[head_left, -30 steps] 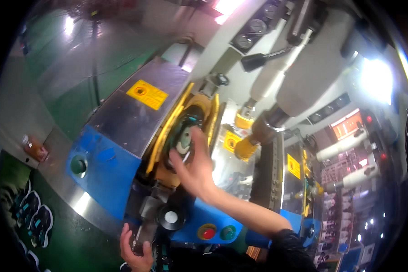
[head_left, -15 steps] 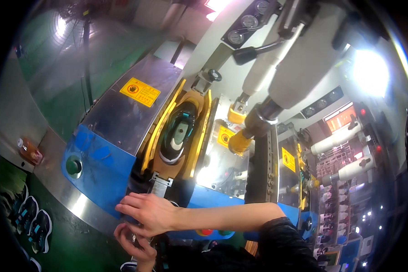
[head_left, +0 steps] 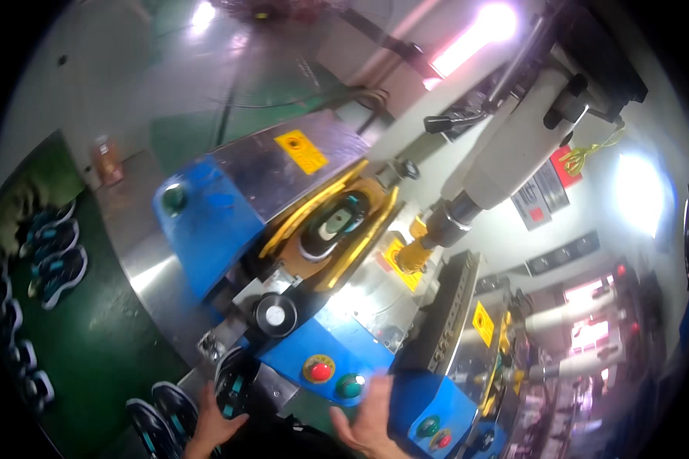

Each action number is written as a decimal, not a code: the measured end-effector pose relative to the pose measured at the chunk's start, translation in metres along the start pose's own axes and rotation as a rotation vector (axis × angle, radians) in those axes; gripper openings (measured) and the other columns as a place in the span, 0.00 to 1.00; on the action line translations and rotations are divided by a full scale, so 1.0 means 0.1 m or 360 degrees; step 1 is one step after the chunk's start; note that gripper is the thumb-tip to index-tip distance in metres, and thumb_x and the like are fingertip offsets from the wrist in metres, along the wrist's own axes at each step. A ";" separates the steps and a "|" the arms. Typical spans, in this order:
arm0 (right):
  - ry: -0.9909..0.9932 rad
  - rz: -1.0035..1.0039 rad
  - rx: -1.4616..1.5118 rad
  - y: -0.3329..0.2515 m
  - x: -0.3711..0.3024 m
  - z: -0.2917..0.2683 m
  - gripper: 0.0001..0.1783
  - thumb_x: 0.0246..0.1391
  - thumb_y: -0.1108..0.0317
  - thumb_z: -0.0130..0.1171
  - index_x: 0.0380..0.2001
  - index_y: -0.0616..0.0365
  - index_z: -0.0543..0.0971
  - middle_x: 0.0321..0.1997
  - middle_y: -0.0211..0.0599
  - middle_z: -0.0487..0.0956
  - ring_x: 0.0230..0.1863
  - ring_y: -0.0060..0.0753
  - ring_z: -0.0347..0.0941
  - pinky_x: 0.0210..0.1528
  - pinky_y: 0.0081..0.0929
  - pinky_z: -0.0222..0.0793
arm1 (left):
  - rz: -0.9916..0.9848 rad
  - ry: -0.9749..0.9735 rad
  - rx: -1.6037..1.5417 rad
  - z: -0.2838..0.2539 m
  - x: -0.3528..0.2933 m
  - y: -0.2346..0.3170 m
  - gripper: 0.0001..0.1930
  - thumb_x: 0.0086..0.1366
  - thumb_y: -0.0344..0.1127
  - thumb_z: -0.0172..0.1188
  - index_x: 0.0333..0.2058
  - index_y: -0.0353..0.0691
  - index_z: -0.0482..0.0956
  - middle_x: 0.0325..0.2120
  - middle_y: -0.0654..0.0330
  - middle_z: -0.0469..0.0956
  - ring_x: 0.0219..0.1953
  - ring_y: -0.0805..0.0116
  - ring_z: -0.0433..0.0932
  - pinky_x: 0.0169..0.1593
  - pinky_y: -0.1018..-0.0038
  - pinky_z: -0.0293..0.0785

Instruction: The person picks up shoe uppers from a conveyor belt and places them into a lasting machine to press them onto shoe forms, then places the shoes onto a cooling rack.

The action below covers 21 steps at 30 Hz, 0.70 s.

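My left hand (head_left: 213, 421) is at the lower edge, thumb and fingers spread beside a black and teal shoe (head_left: 232, 386); whether it touches the shoe I cannot tell. My right hand (head_left: 366, 422), somewhat blurred, is raised with thumb apart and holds nothing. Close above it is a green push button (head_left: 351, 385) on the machine's blue front panel (head_left: 291, 346), with a red button (head_left: 319, 371) to its left. Farther up, another black and teal shoe (head_left: 333, 226) with a grey-green insert sits in a brown cradle between yellow side pads (head_left: 367, 241).
A thick press arm (head_left: 452, 218) with a yellow tip hangs right of the cradle. Left of it is a blue housing (head_left: 207, 222) with a green button. Several shoes (head_left: 57, 268) stand at the left, and a pair (head_left: 161, 417) lies near my left hand. A bottle (head_left: 107, 161) stands farther back.
My hands, close together before, have parted: the right swung to the right toward the buttons, the left stays low by the shoe. The view has turned, uncovering the front panel and a round black knob.
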State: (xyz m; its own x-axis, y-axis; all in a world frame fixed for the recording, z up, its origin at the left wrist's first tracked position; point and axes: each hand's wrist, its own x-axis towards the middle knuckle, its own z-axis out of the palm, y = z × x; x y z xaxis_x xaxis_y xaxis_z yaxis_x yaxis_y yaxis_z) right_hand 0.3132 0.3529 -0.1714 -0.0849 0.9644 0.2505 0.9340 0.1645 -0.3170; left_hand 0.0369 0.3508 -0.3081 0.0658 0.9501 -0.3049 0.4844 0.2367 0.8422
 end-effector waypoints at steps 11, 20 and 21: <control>-0.0312 0.0452 0.1366 -0.31 -1.12 -0.35 0.40 0.48 0.63 0.66 0.61 0.63 0.60 0.65 0.53 0.61 0.66 0.48 0.59 0.64 0.38 0.57 | -0.0693 -0.0429 -0.0686 0.05 -1.05 0.14 0.23 0.52 0.39 0.71 0.44 0.34 0.73 0.35 0.59 0.78 0.35 0.69 0.77 0.39 0.72 0.74; -0.2321 0.1379 0.3059 -1.04 -2.33 0.04 0.34 0.58 0.48 0.52 0.58 0.65 0.66 0.51 0.43 0.77 0.51 0.37 0.75 0.56 0.34 0.70 | 0.0471 0.0114 -0.0896 -0.16 -3.39 1.05 0.51 0.54 0.55 0.65 0.65 0.32 0.46 0.68 0.44 0.40 0.69 0.48 0.44 0.68 0.57 0.39; -0.2451 0.1568 0.3054 -1.22 -2.35 0.00 0.33 0.59 0.48 0.51 0.58 0.64 0.66 0.52 0.44 0.76 0.51 0.36 0.75 0.55 0.33 0.71 | 0.0687 0.0278 -0.0786 -0.25 -3.48 0.90 0.45 0.57 0.52 0.62 0.63 0.31 0.50 0.65 0.43 0.50 0.68 0.51 0.49 0.67 0.58 0.44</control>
State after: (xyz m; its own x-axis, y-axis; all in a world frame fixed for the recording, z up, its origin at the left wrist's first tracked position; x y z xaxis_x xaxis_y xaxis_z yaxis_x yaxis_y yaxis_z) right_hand 0.2194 0.1057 -0.1915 -0.8554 0.1611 -0.4922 -0.1256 -0.9866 -0.1045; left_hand 0.0354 0.0470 -0.1148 0.0017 0.9893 0.1459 -0.0120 -0.1459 0.9892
